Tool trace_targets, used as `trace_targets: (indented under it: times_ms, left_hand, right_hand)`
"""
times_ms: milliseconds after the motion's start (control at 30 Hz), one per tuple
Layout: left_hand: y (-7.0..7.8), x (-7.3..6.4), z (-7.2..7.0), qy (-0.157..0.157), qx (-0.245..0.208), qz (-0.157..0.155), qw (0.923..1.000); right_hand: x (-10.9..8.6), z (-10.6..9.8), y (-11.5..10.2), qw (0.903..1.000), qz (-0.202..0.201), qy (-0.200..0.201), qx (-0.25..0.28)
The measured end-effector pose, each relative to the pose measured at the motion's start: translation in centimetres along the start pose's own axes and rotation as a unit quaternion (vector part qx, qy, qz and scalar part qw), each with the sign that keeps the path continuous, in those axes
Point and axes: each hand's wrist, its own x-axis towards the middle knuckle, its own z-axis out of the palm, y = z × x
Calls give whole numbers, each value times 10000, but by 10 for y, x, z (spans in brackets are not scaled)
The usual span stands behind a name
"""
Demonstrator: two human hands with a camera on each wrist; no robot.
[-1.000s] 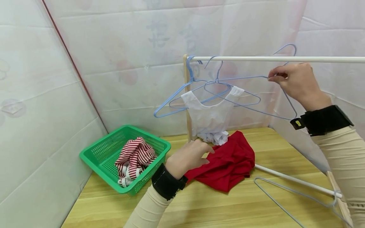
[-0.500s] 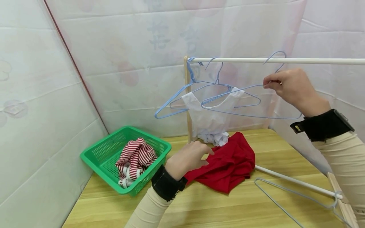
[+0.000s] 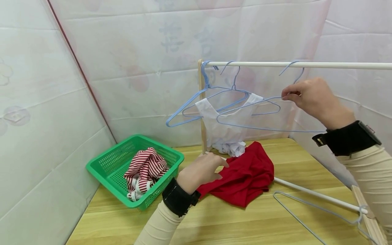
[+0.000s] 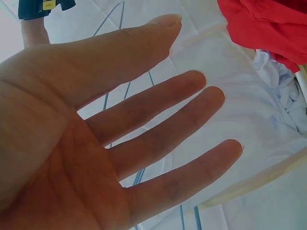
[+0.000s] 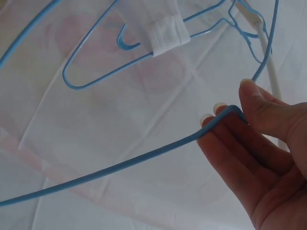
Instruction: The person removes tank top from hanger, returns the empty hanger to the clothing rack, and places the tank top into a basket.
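Observation:
A bare blue wire hanger (image 3: pixel 260 129) has its hook over the white rail at the right. My right hand (image 3: pixel 315 98) pinches this hanger by its shoulder, close below the hook; the right wrist view shows fingers (image 5: pixel 230 153) and thumb at the bend of the wire. Farther left on the rail, a white sleeveless top (image 3: pixel 226 126) hangs on another blue hanger. Low in front, my left hand (image 3: pixel 200 172) holds nothing, its fingers extended in the left wrist view. It overlaps a crumpled red cloth (image 3: pixel 245 177) lying on the table.
A green basket (image 3: pixel 107 190) with a red-and-white striped garment (image 3: pixel 145 170) stands at the left. Several blue hangers (image 3: pixel 183 107) are bunched at the rail's left end. The white rail (image 3: pixel 343 65) spans the right side. Another hanger (image 3: pixel 294 216) lies low at the right.
My right hand has brought the hanger down and slightly left, so its hook has dropped from above the rail onto it. The left hand has stayed in place.

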Motion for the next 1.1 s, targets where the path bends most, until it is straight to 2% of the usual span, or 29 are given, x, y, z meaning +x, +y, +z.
trace_targets:
  times_ms: [200,367,533,633,733,933,1100]
  left_hand:
    - [-5,-2,5,35,80,-5,10000]
    - [-12,-6,9,102,15,72,9999]
    - [-23,-15,12,32,-300,-164,9994]
    - [-33,-23,12,3,-474,-352,9983]
    - [-44,-32,8,65,-627,-506,9967]
    - [-65,-54,-3,365,-1015,-814,9908]
    - [-80,-77,-10,511,-869,-979,9901]
  right_hand:
    - [-4,2,0,9995,-201,249,84]
    - [-15,0,-6,9982,-334,498,-20]
    - [-27,-2,-16,9942,-309,1011,-220]
    - [-33,-2,-21,9929,-260,1117,-300]
    - [-39,0,-26,9940,-316,1008,-287]
    - [-53,10,-41,9982,-509,325,-26]
    - [-64,23,-55,9980,-597,-202,38]
